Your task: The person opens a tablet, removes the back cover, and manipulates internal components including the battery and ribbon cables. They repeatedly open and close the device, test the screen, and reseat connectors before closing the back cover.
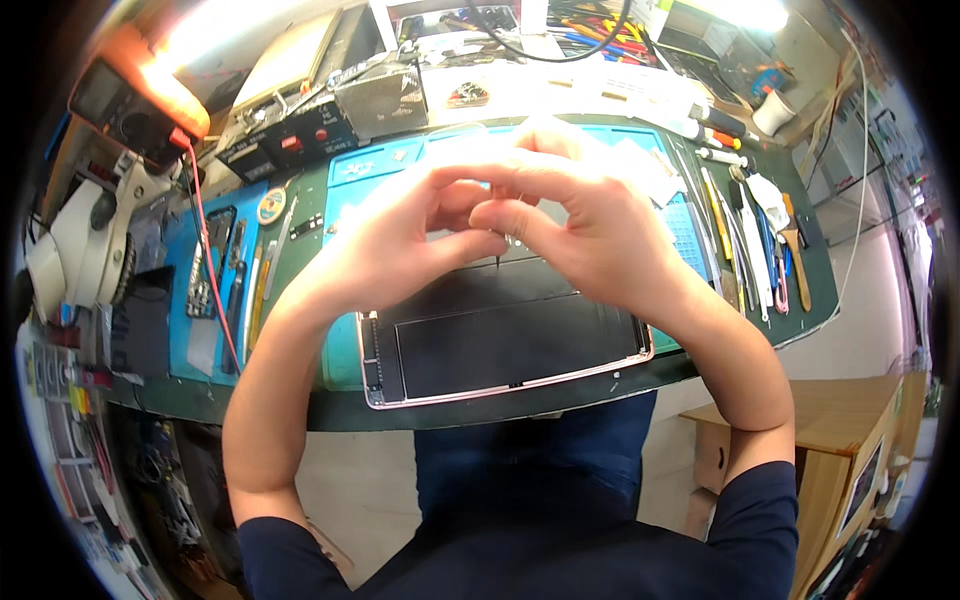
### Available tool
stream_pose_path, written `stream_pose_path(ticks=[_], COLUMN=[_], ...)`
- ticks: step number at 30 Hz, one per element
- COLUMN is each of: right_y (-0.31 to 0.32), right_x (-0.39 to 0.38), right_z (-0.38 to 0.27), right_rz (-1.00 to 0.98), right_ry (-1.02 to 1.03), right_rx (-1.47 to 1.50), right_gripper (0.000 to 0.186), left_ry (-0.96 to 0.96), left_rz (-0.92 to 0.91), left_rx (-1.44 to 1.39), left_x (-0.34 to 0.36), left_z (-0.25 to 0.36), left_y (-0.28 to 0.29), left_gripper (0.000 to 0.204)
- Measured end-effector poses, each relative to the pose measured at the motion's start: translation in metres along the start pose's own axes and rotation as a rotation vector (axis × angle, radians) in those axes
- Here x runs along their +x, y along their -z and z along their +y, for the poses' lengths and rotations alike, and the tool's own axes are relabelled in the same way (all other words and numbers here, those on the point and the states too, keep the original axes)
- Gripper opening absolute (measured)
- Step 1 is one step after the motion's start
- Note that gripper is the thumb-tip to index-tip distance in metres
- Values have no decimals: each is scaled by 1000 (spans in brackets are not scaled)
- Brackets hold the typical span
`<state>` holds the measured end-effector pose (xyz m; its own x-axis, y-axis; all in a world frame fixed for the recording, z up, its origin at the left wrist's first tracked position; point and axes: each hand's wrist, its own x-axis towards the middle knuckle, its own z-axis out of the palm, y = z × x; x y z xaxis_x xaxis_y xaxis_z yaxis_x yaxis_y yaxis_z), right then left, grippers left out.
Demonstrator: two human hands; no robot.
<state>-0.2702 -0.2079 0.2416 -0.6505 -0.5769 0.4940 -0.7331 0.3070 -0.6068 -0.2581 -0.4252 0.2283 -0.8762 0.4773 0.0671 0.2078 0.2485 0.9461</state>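
Observation:
An opened tablet (470, 345) lies in front of me, its black battery cells bare inside a pink-gold frame. Over its far side my two hands meet. My right hand (590, 205) is closed, thumb and forefinger pinching a thin screwdriver (498, 263) whose dark tip points down at the tablet. My left hand (410, 225) curls in from the other side, its thumb and fingertips closed around the same screwdriver. Most of the handle is hidden by my fingers. The far part of the tablet is covered by both hands.
Under the tablet lies a blue repair mat (345, 345). An orange multimeter (130, 105) with a red lead stands at left, near a white microscope (85, 235). Tweezers and a wooden-handled brush (797, 262) lie at right. A power supply box (290, 140) sits behind.

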Motion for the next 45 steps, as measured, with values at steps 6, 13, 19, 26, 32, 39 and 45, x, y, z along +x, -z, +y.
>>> stream_pose_path(ticks=[6, 13, 19, 26, 32, 39, 45], right_y=[-5, -4, -4, -3, -9, -8, -9], right_x=[-3, -5, -4, -8, -6, -11, -8], right_z=[-5, -2, 1, -4, 1, 0, 2], right_rz=[-21, 9, -33, -53, 96, 57, 43], right_ry=[-81, -41, -39, -167, 9, 6, 65], right_rx=[149, 16, 188, 61, 77, 39, 100], right_gripper=[43, 42, 43, 43, 48, 47, 49], left_ry=[-95, 55, 46, -70, -35, -13, 40], left_rz=[112, 27, -28, 82, 91, 69, 5], left_rx=[283, 62, 146, 116, 67, 85, 414], left_x=[2, -4, 2, 3, 3, -1, 0], left_z=[-1, -4, 10, 0, -4, -1, 10], left_y=[-2, 0, 1, -12, -9, -11, -7], left_gripper=[29, 30, 29, 29, 30, 29, 36])
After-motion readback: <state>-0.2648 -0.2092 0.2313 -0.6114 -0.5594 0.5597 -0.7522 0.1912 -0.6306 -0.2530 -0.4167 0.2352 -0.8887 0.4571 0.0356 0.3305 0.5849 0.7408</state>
